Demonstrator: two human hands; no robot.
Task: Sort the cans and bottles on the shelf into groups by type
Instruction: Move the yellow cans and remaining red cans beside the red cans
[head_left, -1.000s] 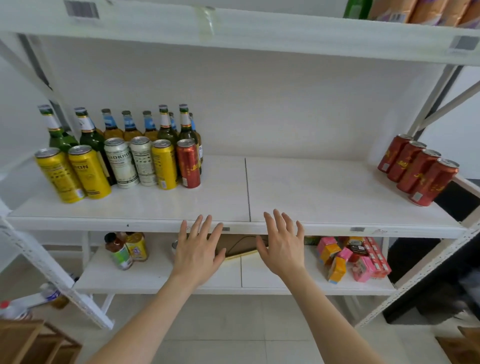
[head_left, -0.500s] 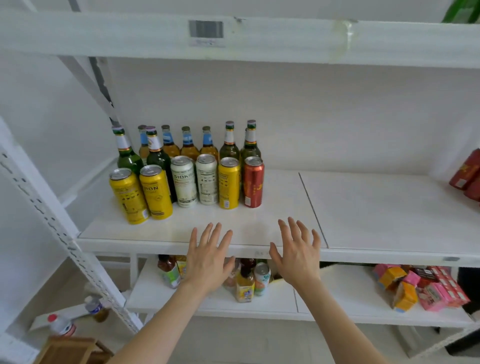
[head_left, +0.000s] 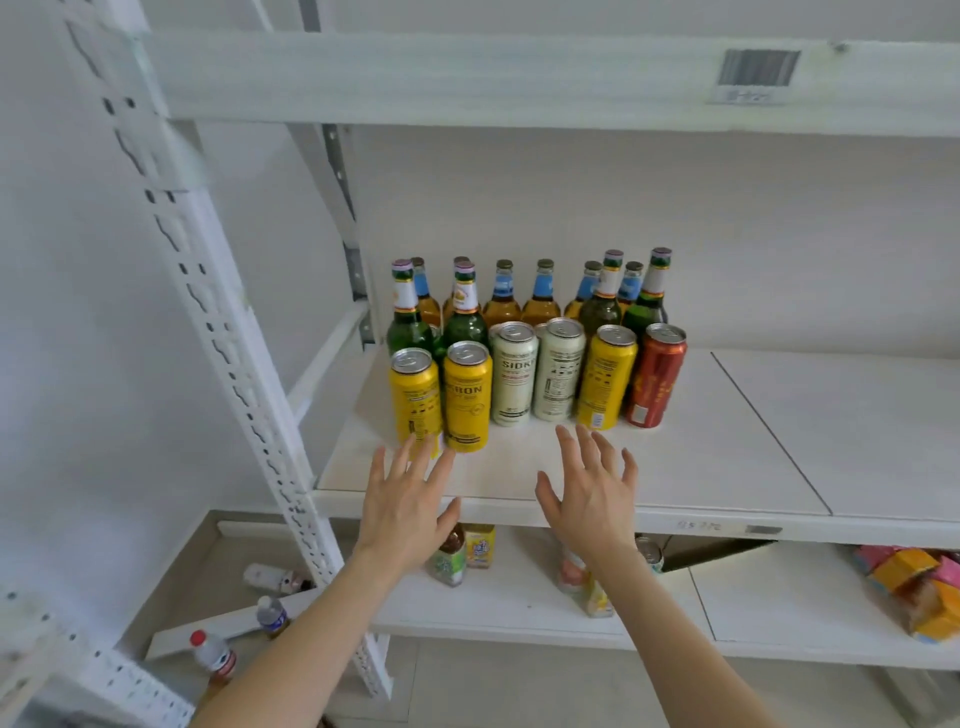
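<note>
On the white shelf (head_left: 701, 467) a front row of cans stands upright: two yellow cans (head_left: 441, 397) at the left, two white cans (head_left: 537, 376), a third yellow can (head_left: 607, 375) and a red can (head_left: 655, 382) at the right end. Behind them stand green bottles (head_left: 465, 317) and amber bottles (head_left: 501, 299) with blue neck labels. My left hand (head_left: 408, 504) is spread just in front of the left yellow cans, its fingertips close to them. My right hand (head_left: 592, 488) is spread before the white cans. Both hold nothing.
A perforated white upright (head_left: 223, 332) rises at the left. The shelf's right part is bare. The lower shelf (head_left: 519, 603) carries small bottles, a can and coloured cartons (head_left: 914, 587). Bottles lie on the floor at the lower left (head_left: 213, 654).
The view has swung left and closer, so the cans and bottles now sit in the middle and the red cans at the right are out of sight. Both hands have reached toward the front row.
</note>
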